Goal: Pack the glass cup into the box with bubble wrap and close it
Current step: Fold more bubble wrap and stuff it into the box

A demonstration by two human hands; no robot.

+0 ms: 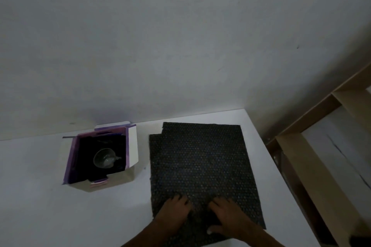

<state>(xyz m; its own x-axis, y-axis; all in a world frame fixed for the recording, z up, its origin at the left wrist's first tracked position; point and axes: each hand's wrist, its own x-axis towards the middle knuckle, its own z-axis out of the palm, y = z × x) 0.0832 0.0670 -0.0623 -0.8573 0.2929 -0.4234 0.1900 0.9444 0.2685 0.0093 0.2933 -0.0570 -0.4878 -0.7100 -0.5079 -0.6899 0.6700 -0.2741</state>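
White tabletop (40, 206) against a plain grey wall fills most of the view, dimly lit. At the lower centre of the frame both hands lie palm-down on the near edge of the black bubble wrap (200, 162). The left hand (174, 211) and right hand (226, 214) sit close together, fingers spread and flat, pressing rather than gripping anything. The forearms come in from the bottom edge, angled slightly inward.

The sheet looks like two layers, offset at the upper-left corner. It seems they are smoothing or about to pick up a sheet; pinching only the top layer at a corner would separate it cleanly.

To the left of the sheet, well apart, the open box (132, 146) stands with the glass cup (104, 158) already lying inside on a dark lining, unwrapped, flaps up.
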